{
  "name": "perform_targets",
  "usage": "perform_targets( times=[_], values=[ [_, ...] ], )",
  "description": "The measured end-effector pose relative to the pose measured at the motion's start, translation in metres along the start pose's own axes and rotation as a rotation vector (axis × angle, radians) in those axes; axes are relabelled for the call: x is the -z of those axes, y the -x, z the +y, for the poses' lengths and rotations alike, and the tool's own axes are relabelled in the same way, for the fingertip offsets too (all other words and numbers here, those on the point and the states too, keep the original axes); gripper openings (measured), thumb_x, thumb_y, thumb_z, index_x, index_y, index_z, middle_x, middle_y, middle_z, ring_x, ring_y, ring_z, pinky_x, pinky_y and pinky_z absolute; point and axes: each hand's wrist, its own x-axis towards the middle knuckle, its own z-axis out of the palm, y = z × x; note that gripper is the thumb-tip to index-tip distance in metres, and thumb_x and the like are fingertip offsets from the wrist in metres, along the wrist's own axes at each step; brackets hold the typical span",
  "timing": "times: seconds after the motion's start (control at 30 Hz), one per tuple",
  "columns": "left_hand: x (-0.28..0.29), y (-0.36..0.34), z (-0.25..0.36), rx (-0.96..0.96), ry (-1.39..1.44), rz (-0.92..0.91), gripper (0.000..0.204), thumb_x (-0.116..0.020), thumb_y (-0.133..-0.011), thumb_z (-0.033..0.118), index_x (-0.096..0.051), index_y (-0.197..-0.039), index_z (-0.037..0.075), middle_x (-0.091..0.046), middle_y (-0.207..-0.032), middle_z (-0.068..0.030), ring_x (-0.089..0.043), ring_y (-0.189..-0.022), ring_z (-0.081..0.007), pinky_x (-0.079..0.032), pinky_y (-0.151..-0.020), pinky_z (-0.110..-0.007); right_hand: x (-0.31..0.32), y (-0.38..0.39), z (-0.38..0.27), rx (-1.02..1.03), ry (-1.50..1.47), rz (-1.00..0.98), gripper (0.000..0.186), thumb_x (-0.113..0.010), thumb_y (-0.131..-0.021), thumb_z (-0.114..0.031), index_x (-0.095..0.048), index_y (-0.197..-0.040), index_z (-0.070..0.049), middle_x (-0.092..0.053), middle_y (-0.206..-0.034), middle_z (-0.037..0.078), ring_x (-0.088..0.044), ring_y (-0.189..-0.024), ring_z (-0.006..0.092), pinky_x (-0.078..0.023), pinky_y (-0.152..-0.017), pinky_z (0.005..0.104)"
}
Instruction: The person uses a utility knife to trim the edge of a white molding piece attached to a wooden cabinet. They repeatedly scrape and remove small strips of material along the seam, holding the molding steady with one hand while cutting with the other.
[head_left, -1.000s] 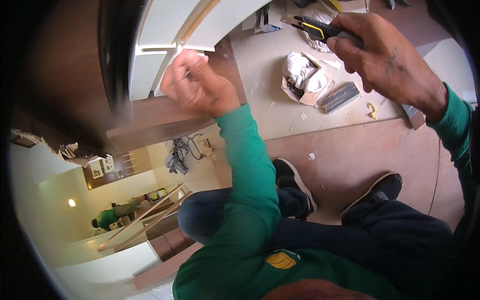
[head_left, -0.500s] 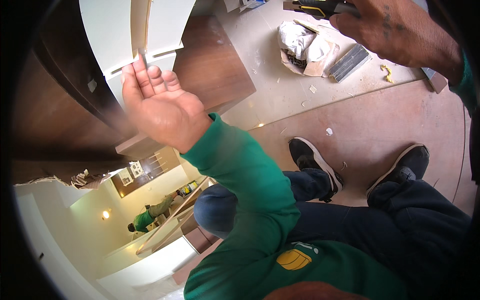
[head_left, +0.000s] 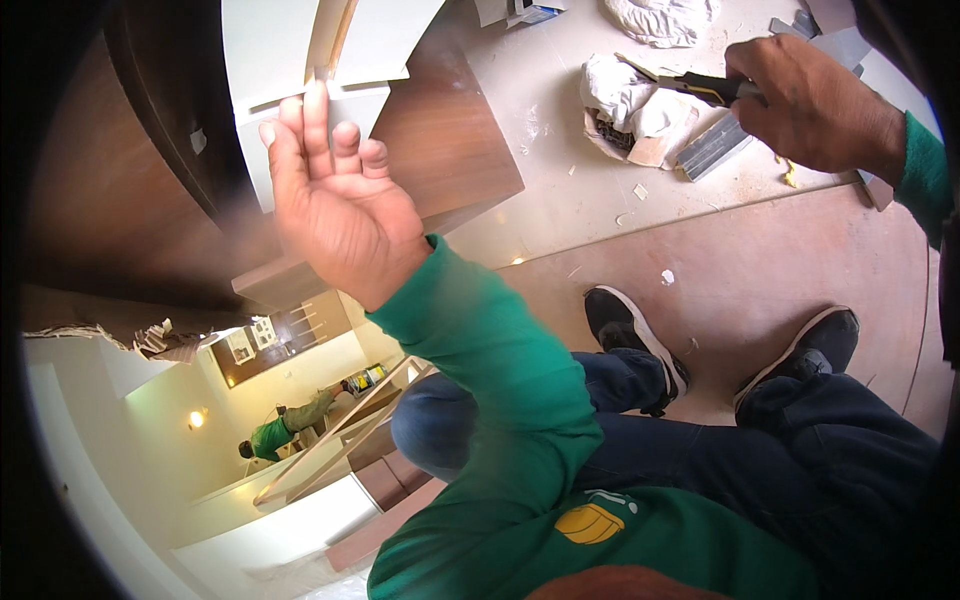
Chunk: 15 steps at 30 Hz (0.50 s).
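Palm up, my left hand (head_left: 350, 215) has its fingers stretched and somewhat apart. Its fingertips reach the lower edge of a white panel (head_left: 385, 45), beside a narrow tan strip (head_left: 330, 40) that runs down the panel. Whether they press on it I cannot tell. At the upper right my right hand (head_left: 820, 105) is closed around a black and yellow utility knife (head_left: 705, 88). The knife points left, above a torn carton (head_left: 655, 150) with white cloth (head_left: 612, 88) in it. A grey block (head_left: 714, 146) lies just below that hand.
Dark brown wooden panelling (head_left: 150, 160) stands on the left, and a brown board (head_left: 435, 140) lies behind my left hand. Another white cloth (head_left: 662, 18) and scraps lie on the floor. Below left, a person (head_left: 285, 430) in green is bent over beyond a wooden rail (head_left: 330, 430).
My right hand has come down from the top edge with the knife, bringing both fully into view. My left hand stays at the panel's edge, its fingers slightly more spread. The view has shifted slightly.
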Motion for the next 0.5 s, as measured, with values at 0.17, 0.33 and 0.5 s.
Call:
perform_targets(
  times=[0.17, 0.33, 0.5],
  values=[
    [0.005, 0.001, -0.005, -0.297, -0.079, 0.172, 0.027, -0.063, -0.115, 0.029, -0.062, -0.123, 0.003, -0.069, -0.118, -0.0078, -0.061, -0.088, -0.0116, -0.051, -0.076, -0.028, 0.007, -0.001, -0.007, -0.136, -0.360, 0.186, 0.034, -0.045, -0.117, -0.019, -0.062, -0.138, 0.002, -0.074, -0.123, 0.009, -0.068, -0.117, 0.0149, -0.052, -0.110, 0.0303],
    [0.013, 0.001, -0.004, -0.375, 0.032, 0.158, 0.024, -0.064, -0.113, 0.028, -0.060, -0.121, 0.006, -0.066, -0.119, -0.0055, -0.060, -0.093, -0.0151, -0.050, -0.079, -0.029, 0.003, 0.000, -0.005, -0.183, -0.639, 0.410, 0.038, -0.045, -0.117, -0.020, -0.060, -0.144, 0.002, -0.073, -0.127, 0.010, -0.067, -0.121, 0.0163, -0.051, -0.111, 0.0310],
    [-0.002, 0.006, -0.001, -0.271, -0.153, 0.221, 0.028, -0.069, -0.106, 0.023, -0.066, -0.123, 0.001, -0.070, -0.118, -0.0074, -0.063, -0.093, -0.0156, -0.051, -0.080, -0.029, -0.027, 0.010, 0.018, -0.080, -0.629, 0.414, 0.040, -0.047, -0.116, -0.022, -0.058, -0.147, 0.001, -0.071, -0.134, 0.013, -0.067, -0.121, 0.0234, -0.053, -0.107, 0.0356]
  ],
)
